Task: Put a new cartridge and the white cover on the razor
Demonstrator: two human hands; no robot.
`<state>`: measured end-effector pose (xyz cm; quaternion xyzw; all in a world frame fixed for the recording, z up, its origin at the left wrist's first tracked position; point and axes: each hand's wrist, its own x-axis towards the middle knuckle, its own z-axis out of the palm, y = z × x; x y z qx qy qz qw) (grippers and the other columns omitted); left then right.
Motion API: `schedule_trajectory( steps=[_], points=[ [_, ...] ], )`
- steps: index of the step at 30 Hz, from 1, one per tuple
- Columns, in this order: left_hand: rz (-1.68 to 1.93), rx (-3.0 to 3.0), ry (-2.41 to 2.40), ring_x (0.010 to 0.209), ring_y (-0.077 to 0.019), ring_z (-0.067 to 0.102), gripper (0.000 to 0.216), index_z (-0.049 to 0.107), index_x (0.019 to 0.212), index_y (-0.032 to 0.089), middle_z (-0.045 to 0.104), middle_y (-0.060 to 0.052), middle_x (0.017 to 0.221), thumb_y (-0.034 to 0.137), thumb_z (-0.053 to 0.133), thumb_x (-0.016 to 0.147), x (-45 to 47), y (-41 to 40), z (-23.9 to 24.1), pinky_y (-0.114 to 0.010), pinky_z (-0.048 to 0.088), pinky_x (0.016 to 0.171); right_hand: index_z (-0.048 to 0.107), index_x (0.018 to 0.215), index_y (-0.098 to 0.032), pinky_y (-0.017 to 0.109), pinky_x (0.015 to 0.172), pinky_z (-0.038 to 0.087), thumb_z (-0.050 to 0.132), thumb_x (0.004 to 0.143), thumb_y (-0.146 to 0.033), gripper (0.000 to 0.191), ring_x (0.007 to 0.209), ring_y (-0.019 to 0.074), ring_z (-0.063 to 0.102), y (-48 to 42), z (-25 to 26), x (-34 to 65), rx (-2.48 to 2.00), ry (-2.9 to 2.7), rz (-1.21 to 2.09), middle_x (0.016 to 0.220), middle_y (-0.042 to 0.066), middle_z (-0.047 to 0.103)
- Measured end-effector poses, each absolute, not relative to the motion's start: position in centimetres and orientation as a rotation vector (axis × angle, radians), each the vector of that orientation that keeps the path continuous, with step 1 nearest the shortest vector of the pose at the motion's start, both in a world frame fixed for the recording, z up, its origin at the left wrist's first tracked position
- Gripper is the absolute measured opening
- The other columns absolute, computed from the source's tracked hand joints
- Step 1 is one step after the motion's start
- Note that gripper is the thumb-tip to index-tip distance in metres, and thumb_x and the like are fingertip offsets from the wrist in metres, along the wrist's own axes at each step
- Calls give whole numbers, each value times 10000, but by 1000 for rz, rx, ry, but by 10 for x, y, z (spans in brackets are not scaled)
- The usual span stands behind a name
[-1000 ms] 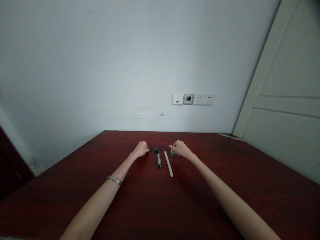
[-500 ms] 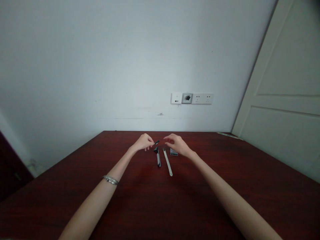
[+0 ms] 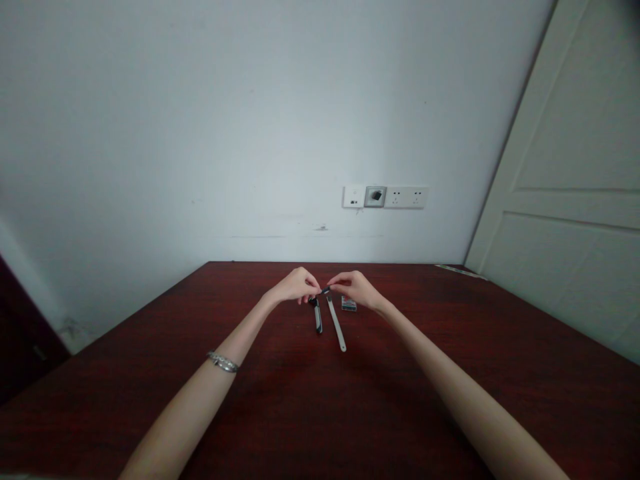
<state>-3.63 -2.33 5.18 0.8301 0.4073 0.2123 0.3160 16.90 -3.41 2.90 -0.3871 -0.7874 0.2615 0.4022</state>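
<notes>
My left hand (image 3: 299, 285) pinches one end of a small black bar-shaped piece (image 3: 325, 291), too small to identify for certain. At its other end, the thumb and fingertips of my right hand (image 3: 354, 287) are closed on it as well. The piece is held above the table, between the two hands. Just below my left hand lies a black and silver razor (image 3: 319, 318), its head partly hidden by the fingers. Beside it is a slim white-handled brush or stick (image 3: 337, 325) with a dark tip. A small clear-and-dark box (image 3: 349, 305) lies below my right hand.
The dark red wooden table (image 3: 310, 413) meets a pale wall (image 3: 280, 133) at its far edge. Wall sockets (image 3: 395, 197) sit above it. A white panelled door (image 3: 575, 200) stands at the right, and a thin pale strip (image 3: 460, 271) lies near the back right corner.
My left hand has moved slightly right with the black piece. My right hand, apart from it before, has closed its fingertips on the piece's other end.
</notes>
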Motion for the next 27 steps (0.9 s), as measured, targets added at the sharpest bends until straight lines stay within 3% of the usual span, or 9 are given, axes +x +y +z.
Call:
schedule_trajectory(
  steps=[3,6,12,18,27],
  points=[
    [616,2150,1007,418,-73,510,216,672,793,98,605,-27,569,275,581,709,-36,-26,57,-173,410,386,706,826,-126,202,422,443,617,699,-301,234,501,97,543,-34,31,171,-1005,-1886,788,784,53,687],
    [706,2100,944,487,-81,540,264,651,890,107,626,-39,664,288,613,701,-35,-29,63,-169,411,403,705,819,-116,194,382,420,658,661,-314,257,432,68,493,-31,30,174,-1015,-1734,923,725,40,671],
    [937,2165,861,476,-55,465,338,621,1013,126,579,1,677,297,605,721,-29,-34,62,-168,367,408,705,827,-143,173,458,452,728,617,-321,276,631,113,582,-26,19,175,-881,-1441,1229,731,44,668],
    [1117,2358,863,541,-69,466,233,680,913,135,582,0,657,268,614,733,-24,-33,59,-189,369,510,709,815,-153,148,443,432,757,592,-300,271,615,94,572,-27,16,170,-804,-1344,1380,709,34,663],
    [1303,2457,883,659,-105,530,186,683,859,150,642,-50,796,289,601,767,-14,-40,52,-221,419,617,709,818,-161,156,478,459,762,585,-291,272,638,97,581,-30,16,169,-782,-1280,1463,734,43,665]
  ],
)
